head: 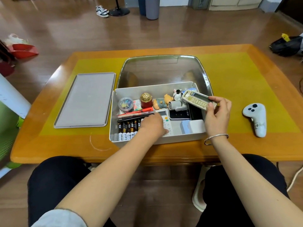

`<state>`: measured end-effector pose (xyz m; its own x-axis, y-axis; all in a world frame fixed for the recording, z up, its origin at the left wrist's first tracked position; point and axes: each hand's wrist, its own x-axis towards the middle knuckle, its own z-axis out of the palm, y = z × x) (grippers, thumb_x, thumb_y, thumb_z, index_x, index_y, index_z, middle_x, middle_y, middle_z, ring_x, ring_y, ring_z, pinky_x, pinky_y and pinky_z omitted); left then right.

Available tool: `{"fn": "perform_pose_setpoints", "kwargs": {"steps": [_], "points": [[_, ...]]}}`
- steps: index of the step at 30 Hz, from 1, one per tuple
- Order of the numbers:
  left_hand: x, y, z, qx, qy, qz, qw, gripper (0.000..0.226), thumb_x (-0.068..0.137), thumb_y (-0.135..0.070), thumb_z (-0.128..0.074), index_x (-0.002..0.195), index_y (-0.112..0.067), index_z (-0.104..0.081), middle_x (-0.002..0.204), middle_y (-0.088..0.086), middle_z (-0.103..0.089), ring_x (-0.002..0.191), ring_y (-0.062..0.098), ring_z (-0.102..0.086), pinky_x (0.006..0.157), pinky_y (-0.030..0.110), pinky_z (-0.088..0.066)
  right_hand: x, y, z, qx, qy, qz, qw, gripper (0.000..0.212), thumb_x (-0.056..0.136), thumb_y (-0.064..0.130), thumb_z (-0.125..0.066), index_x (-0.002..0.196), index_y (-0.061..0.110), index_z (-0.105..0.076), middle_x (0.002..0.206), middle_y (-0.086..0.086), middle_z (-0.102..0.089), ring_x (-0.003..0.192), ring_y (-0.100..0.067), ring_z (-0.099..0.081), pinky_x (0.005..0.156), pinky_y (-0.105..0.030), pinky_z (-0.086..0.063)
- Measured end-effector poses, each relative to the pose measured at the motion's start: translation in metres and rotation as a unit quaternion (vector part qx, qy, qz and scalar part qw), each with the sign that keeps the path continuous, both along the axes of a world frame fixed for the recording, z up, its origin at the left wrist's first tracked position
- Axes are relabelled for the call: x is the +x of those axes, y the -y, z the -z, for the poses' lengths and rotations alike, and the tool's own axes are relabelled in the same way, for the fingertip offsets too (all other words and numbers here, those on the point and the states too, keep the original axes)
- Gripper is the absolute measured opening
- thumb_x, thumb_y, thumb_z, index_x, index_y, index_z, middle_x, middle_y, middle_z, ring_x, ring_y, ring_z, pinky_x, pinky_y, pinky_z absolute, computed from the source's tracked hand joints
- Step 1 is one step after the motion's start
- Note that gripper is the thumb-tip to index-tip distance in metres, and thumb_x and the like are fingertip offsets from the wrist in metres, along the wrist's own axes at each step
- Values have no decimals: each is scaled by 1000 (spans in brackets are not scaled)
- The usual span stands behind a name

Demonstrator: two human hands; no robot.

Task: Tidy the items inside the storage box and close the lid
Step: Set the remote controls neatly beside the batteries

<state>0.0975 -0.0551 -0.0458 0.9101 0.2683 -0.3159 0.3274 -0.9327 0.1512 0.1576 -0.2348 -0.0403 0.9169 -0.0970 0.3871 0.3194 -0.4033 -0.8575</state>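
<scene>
Sorting goes on: right hand pinches a remote over the box; left hand, fingers hidden, grip unclear, reaches inside. Next, lay the remote flat.

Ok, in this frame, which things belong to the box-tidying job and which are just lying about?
Belongs to the job:
storage box
clear lid, hinged open
beige remote, held by the right hand
batteries
pens
white remote under the left hand

Lying about:
grey tray
white controller
shoes
black bag
</scene>
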Motion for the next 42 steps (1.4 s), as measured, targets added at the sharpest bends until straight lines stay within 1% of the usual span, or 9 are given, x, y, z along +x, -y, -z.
{"fn": "perform_pose_setpoints", "kwargs": {"steps": [3,6,9,13,18,24,33,37,42], "points": [[1,2,-1,-70,-12,0,998,66,82,-39,-71,129,-5,-39,121,15,-55,107,31,-56,77,35,-44,-1,-3,1,-16,8,-5,1000,18,92,2,-46,105,3,-58,117,-15,-44,101,-7,-44,81,3,-33],[4,5,-1,-110,-19,12,994,73,84,-34,-70,141,-13,-31,133,21,-43,109,34,-55,87,38,-47,-2,-3,2,-31,17,-13,999,18,92,1,-45,105,2,-58,117,-17,-44,102,-8,-43,82,3,-32],[6,6,1,-111,-56,39,991,74,88,-35,-64,149,-24,-24,145,23,-24,115,38,-51,94,39,-44,-3,-4,1,-31,19,-17,999,19,92,1,-45,105,2,-58,117,-17,-44,102,-7,-43,82,3,-31],[8,2,3,-96,-70,62,991,72,90,-36,-60,150,-28,-22,145,23,-23,123,39,-42,98,40,-40,-3,-5,0,-39,23,-21,999,18,92,1,-45,106,1,-58,117,-17,-44,100,-7,-43,80,4,-31],[7,4,0,-75,-67,57,993,79,88,-32,-65,150,-24,-18,144,24,-26,124,40,-41,97,45,-42,-3,-5,1,-49,28,-21,998,18,92,0,-45,106,0,-58,116,-18,-44,100,-7,-42,80,5,-29],[6,4,-1,-117,-38,26,992,79,84,-29,-71,145,-10,-24,147,19,-26,121,35,-48,92,37,-44,-3,-6,2,-53,30,-19,998,19,92,0,-45,106,1,-58,116,-18,-44,94,4,-38,79,5,-30],[8,-6,12,-95,-38,29,994,86,83,-48,-67,149,-15,-23,155,18,-9,142,40,-6,111,52,-23,-5,-4,-3,-61,36,-37,997,18,92,1,-46,106,2,-58,116,-16,-45,98,0,-40,83,3,-30],[7,-11,14,-123,13,40,992,68,85,-50,-62,138,-14,-42,146,11,-27,132,33,-21,106,47,-30,-6,-7,-7,-63,42,-59,995,19,93,3,-46,107,3,-59,116,-13,-47,102,-7,-43,88,-1,-31],[-1,-15,8,-195,178,-16,964,37,95,-15,-52,132,-10,-51,134,9,-44,123,24,-42,103,34,-35,-8,-13,-14,-65,59,-84,993,20,92,0,-45,104,2,-61,114,-14,-50,104,-11,-46,91,-4,-31]]}}
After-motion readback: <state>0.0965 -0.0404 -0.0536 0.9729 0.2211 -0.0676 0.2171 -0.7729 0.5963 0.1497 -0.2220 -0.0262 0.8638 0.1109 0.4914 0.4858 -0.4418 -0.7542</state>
